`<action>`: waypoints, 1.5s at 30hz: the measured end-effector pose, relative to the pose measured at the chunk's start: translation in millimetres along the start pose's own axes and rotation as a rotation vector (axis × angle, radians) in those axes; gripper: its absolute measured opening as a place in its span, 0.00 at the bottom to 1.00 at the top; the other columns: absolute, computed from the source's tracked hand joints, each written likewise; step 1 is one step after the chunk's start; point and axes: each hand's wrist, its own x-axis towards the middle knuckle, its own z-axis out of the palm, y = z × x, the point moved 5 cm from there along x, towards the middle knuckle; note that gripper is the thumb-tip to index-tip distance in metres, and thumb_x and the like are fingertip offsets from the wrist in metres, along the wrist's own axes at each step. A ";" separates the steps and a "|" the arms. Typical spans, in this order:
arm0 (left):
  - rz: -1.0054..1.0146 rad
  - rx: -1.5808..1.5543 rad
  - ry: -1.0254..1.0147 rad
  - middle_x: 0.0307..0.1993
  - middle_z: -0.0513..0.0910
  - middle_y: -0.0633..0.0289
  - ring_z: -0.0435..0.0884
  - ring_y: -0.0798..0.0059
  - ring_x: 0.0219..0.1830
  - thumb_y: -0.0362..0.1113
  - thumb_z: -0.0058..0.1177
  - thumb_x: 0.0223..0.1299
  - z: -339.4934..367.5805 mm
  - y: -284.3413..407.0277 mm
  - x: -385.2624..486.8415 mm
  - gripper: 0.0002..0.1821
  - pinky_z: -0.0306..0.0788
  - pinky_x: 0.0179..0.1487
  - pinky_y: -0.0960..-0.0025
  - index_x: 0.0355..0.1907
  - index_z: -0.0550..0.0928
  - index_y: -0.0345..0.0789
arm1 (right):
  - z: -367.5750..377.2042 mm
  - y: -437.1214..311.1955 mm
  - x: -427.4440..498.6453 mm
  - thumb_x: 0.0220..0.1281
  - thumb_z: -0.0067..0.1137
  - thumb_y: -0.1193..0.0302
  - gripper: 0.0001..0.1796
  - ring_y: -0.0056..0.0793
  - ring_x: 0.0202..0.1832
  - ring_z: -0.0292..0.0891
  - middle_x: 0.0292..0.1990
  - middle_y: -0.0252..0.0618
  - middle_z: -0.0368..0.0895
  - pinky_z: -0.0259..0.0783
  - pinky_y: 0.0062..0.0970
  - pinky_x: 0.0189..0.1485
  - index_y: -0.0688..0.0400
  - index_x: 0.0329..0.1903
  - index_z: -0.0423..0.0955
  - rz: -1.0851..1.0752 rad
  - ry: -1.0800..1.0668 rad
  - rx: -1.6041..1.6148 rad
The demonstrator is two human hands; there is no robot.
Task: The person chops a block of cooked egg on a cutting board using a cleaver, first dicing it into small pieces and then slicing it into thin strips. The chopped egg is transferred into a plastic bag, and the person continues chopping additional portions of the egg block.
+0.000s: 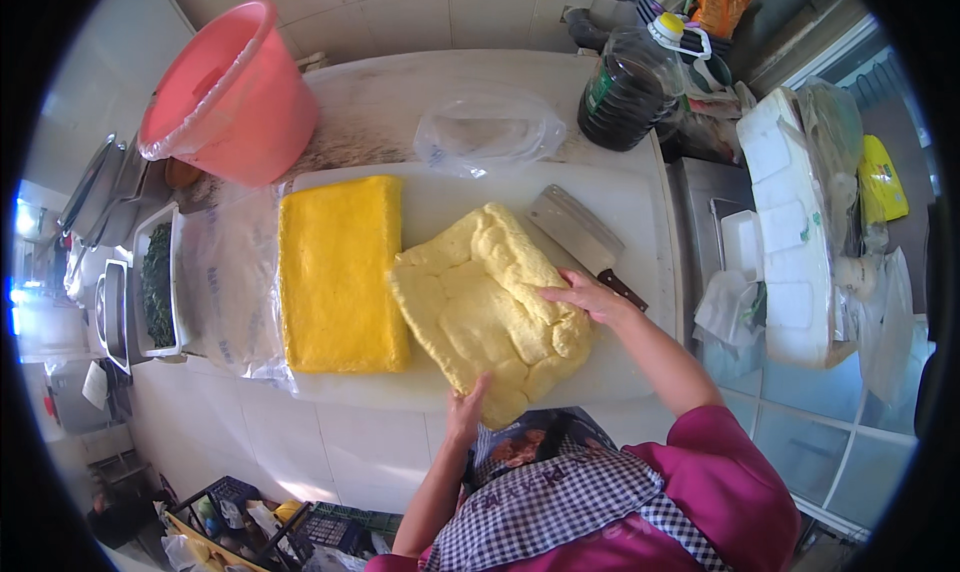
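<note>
A thick, pale yellow, spongy sheet, perhaps dough or a food slab (pixel 480 302), is creased and tilted above the white cutting board (pixel 630 174). My left hand (pixel 468 410) grips its near edge, thumb on top and fingers hidden beneath. At its right edge, my right hand (pixel 589 296) holds on with the thumb on the upper face. Left of the sheet lies a flat, deep-yellow rectangular slab (pixel 341 275). A cleaver (pixel 576 227) rests on the board behind my right hand, its dark wooden handle pointing toward me.
A clear plastic bag (pixel 487 133) lies behind the board, and plastic film (pixel 232 287) spreads left of the slab. A pink bucket (pixel 247 114) stands back left. Back right is a large bottle of dark liquid (pixel 626 95). A white tray (pixel 159 287) holds dark green leaves.
</note>
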 end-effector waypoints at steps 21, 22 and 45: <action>0.626 0.567 0.367 0.34 0.81 0.54 0.77 0.73 0.37 0.50 0.61 0.63 -0.6 61.9 58.7 0.35 0.72 0.42 0.67 0.58 0.72 0.18 | -79.0 39.7 -87.1 0.62 0.63 0.60 0.35 0.45 0.53 0.71 0.48 0.46 0.73 0.76 0.41 0.50 0.61 0.66 0.60 -0.163 0.948 -1.206; 0.608 0.549 0.363 0.33 0.81 0.53 0.77 0.72 0.37 0.50 0.60 0.64 2.4 61.8 63.5 0.36 0.72 0.42 0.66 0.58 0.71 0.18 | -79.2 43.4 -81.8 0.62 0.62 0.60 0.36 0.46 0.53 0.72 0.47 0.47 0.73 0.76 0.42 0.50 0.62 0.67 0.59 -0.164 0.900 -1.223; 0.758 0.738 0.414 0.51 0.80 0.48 0.77 0.55 0.54 0.36 0.59 0.61 37.0 135.4 87.8 0.24 0.70 0.58 0.59 0.60 0.74 0.31 | -61.9 -36.3 -132.4 0.65 0.59 0.65 0.14 0.47 0.27 0.81 0.25 0.47 0.81 0.75 0.38 0.34 0.58 0.49 0.73 -0.457 0.466 -1.059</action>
